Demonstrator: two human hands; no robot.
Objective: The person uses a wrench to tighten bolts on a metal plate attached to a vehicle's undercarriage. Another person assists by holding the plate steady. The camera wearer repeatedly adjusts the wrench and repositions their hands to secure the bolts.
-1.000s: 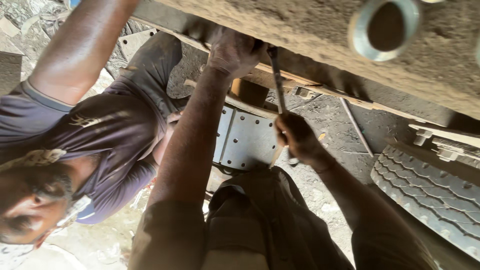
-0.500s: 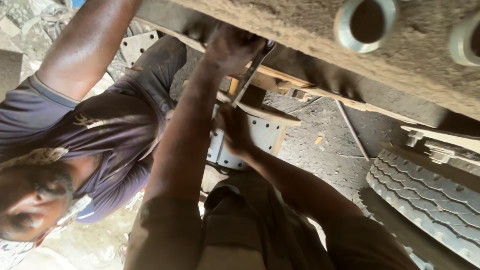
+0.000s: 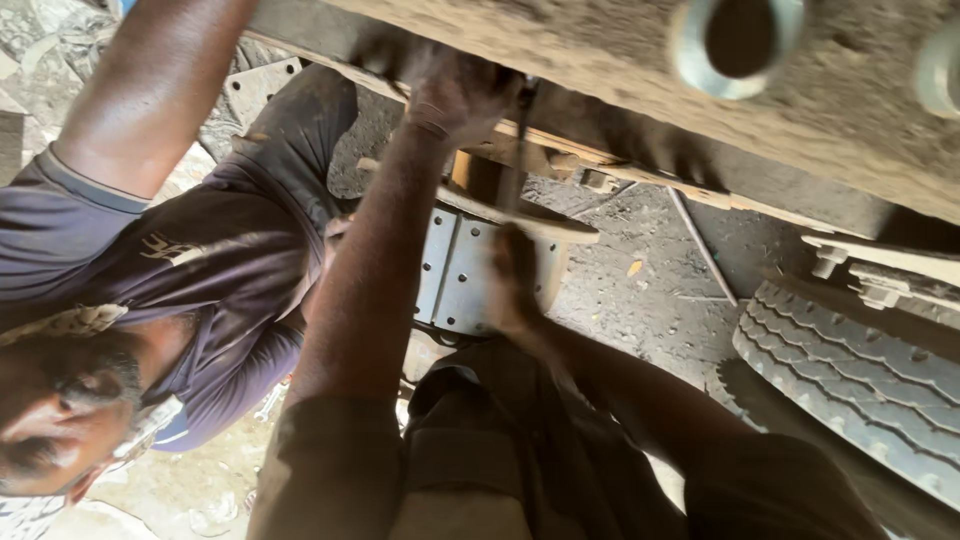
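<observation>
Left hand (image 3: 455,95) is seen pressed up against the underside of the dusty metal beam (image 3: 620,70), fingers curled at the top end of a slim dark tool (image 3: 515,150), though what exactly is gripped there is blurred. Right hand (image 3: 512,280) is found lower down, closed around the bottom end of that same tool, so the shaft is held near upright between both hands, just below the beam and in front of a riveted grey plate (image 3: 460,270).

The tool is judged to be stiff steel, thin and fairly light, likely greasy and prone to slipping; it is best taken low on the shaft, where leverage is greatest, with the top steadied against the beam. The beam itself is judged heavy and fixed.

Round openings (image 3: 735,40) are set in the beam's side further right. A ribbed tyre (image 3: 850,370) is seen lower right, well apart from the hands. A thin rod (image 3: 700,245) lies on the gritty ground (image 3: 640,300) beyond. At the left, another person in a dark purple shirt (image 3: 200,290) is crouched close by, one bare arm (image 3: 150,90) raised toward the beam
</observation>
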